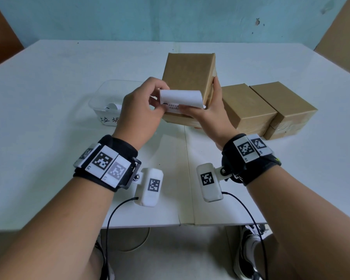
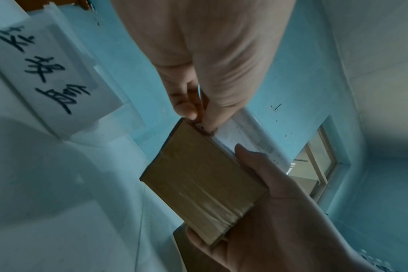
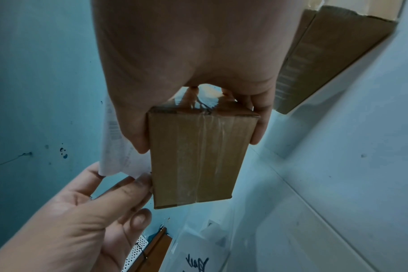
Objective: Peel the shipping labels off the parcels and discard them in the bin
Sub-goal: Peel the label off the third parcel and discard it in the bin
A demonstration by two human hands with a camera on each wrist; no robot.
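The right hand (image 1: 207, 110) grips the parcel (image 1: 188, 77), held up above the table's (image 1: 49, 81) middle. The left hand (image 1: 141, 110) pinches the half-peeled label (image 1: 180, 98), curled toward the person. The bin (image 1: 101, 100) lies just left, nearer the left hand, toward the table's left edge.

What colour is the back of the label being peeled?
Plain white; the curled-over back of the label shows best in the head view.

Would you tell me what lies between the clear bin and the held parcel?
In the head view, the left hand, pinching the half-peeled label, sits between bin and parcel.
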